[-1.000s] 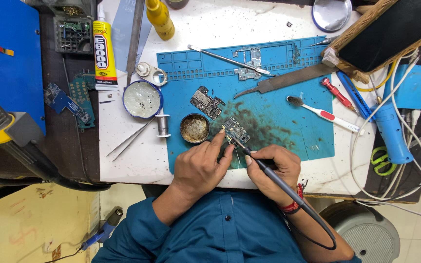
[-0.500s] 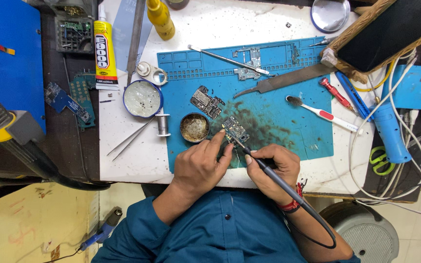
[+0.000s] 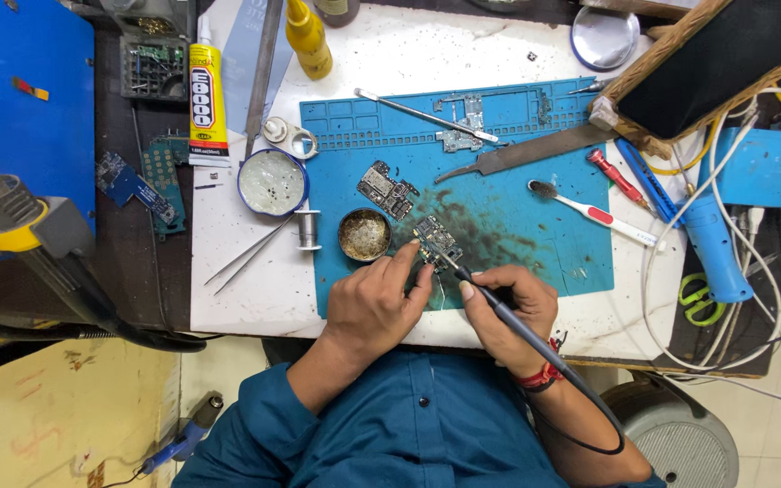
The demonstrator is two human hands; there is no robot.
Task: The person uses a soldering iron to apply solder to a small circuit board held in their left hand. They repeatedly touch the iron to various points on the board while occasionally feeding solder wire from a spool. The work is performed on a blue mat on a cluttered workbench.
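We are at the soldering step: our right hand point(image 3: 508, 312) has its fingers wrapped around a black soldering iron point(image 3: 499, 307), held like a pen, with its tip resting on the near edge of a small circuit board point(image 3: 437, 240) that lies on the blue work mat point(image 3: 535, 230) near the front of the tabletop point(image 3: 427, 54). Our left hand point(image 3: 377, 303) sits just beside the board, its fingers pinched together close to the iron's tip; a fine wire seems to hang below them, though it is too thin to be sure what they grip. A round tin of brass wool point(image 3: 364, 234) stands just left of the board, a second circuit board point(image 3: 387, 189) lies a little beyond it, and a spool of solder point(image 3: 307, 229) stands at the mat's left edge. We judge the joint to be in progress, so the next move calls for a steady tip, a firmly pinned board, and a light touch at the same spot.
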